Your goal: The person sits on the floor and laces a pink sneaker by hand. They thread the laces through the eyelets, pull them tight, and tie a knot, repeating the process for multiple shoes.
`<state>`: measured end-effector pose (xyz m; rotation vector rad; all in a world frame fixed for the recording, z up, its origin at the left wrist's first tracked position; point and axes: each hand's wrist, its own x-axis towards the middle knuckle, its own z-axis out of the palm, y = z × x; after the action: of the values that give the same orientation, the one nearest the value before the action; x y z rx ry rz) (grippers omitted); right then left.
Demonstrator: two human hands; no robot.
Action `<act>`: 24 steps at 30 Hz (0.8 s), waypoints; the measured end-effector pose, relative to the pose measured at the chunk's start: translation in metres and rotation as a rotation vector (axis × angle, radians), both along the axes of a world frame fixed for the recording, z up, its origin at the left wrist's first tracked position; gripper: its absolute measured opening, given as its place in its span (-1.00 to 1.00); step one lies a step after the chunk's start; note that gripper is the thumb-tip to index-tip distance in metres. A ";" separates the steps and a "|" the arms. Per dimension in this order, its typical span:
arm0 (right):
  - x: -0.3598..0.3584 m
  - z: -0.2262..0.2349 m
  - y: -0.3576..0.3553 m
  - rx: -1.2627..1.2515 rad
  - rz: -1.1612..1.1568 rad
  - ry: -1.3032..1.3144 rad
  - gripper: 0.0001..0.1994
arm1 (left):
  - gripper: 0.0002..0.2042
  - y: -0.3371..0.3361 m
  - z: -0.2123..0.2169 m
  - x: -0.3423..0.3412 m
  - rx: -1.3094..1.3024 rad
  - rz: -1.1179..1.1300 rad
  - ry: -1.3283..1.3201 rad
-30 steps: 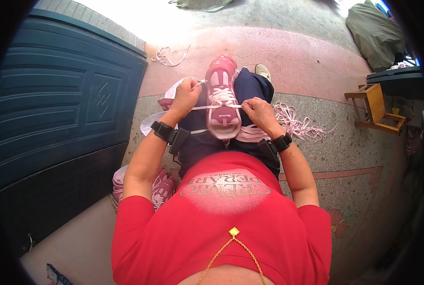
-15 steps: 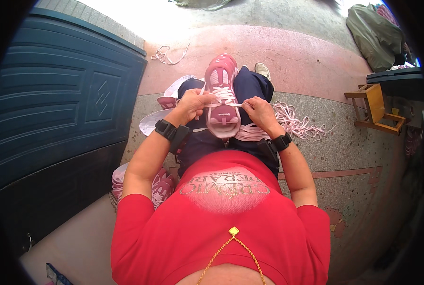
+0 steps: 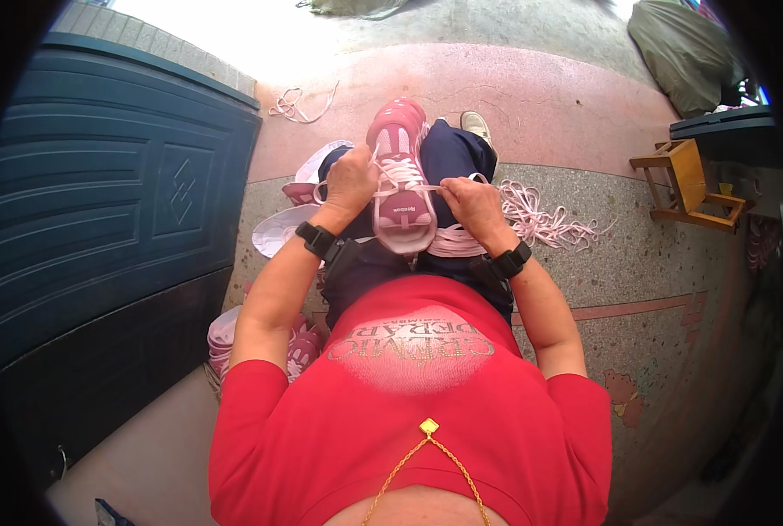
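Note:
A pink sneaker (image 3: 404, 210) rests on my lap between my thighs, its toe pointing away from me. White-pink shoelace (image 3: 399, 170) criscrosses its tongue area. At the shoe's left side, my left hand (image 3: 351, 182) is closed on one end of the lace, and a loop of it shows beside the wrist. My right hand (image 3: 472, 205) pinches the other lace end, pulled out sideways and fairly taut to the right of the shoe. More flat pink laces (image 3: 455, 241) lie across my right thigh under that hand.
A pile of loose laces (image 3: 545, 216) spreads on the floor at right, and another lace (image 3: 304, 105) lies farther off. Several pink shoes (image 3: 305, 346) sit by my left side. A blue panelled door (image 3: 102, 175) stands at left, a small wooden stool (image 3: 688, 182) at right.
My left hand has turned over, knuckles now up, and moved slightly left and up. My right hand still holds its lace end, a little lower. The view has shifted slightly.

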<state>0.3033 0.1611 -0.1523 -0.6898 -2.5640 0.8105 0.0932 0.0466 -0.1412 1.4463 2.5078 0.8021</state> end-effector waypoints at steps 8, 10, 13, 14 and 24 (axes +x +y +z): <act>0.003 -0.007 0.001 0.036 0.019 -0.010 -0.86 | -0.81 -0.001 0.005 -0.004 0.054 0.023 -0.745; 0.003 -0.010 0.001 0.036 0.010 0.004 -0.86 | -0.83 -0.001 0.014 -0.008 -0.027 0.037 -0.925; 0.003 -0.011 0.001 0.075 0.021 0.026 -0.86 | -0.87 -0.004 0.024 -0.015 -0.145 0.020 -0.987; 0.004 -0.011 0.002 0.094 0.028 0.034 -0.85 | -0.87 -0.006 0.025 -0.018 -0.177 -0.008 -1.003; 0.036 0.023 0.035 0.581 0.155 0.307 -0.70 | -0.73 -0.005 0.006 0.008 -0.133 -0.258 -0.244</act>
<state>0.3388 0.1963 -0.1295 -0.1720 -2.4019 0.1612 0.1011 0.0414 -0.1355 1.4868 2.1019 0.7021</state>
